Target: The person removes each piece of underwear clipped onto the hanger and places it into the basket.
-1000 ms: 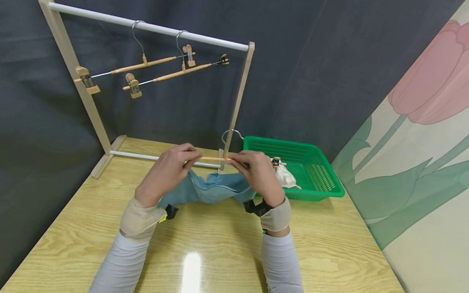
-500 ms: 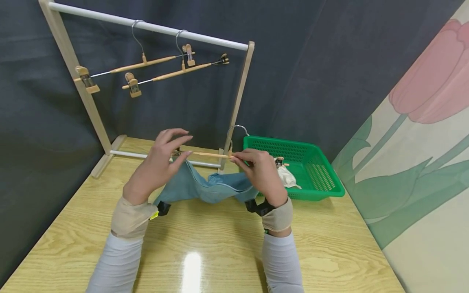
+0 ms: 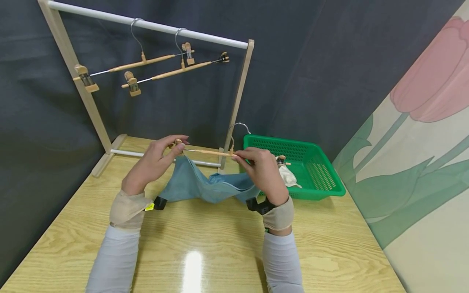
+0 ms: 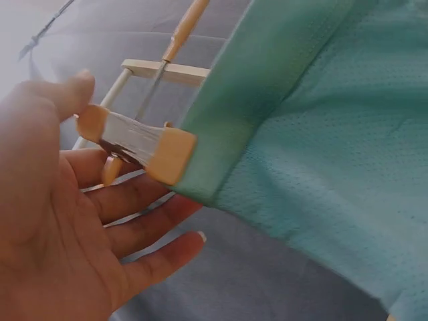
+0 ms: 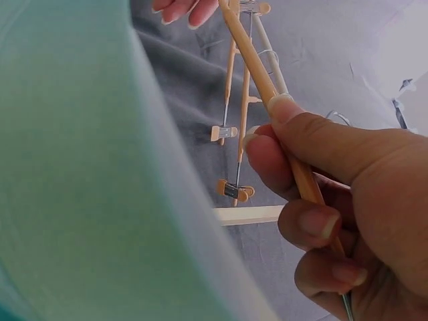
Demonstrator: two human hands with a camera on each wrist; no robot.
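A blue garment hangs by its edge from a clip hanger held over the table. My left hand is at the hanger's left end, with thumb and forefinger on the two handles of its clip. That clip grips the corner of the garment's band, and the other fingers of this hand spread behind it. With thumb and curled fingers, my right hand holds the hanger's wooden bar close to the hook. The hanger's right end is hidden behind that hand.
On the rack behind, two bare clip hangers hang from the white rod. A green basket stands at the right, holding a white cloth with a hanger clip on it. A painted wall rises at the far right.
My left hand has let go of the bar's middle and moved left onto the clip. The hanger has shifted slightly right and up, with my right hand still holding it.
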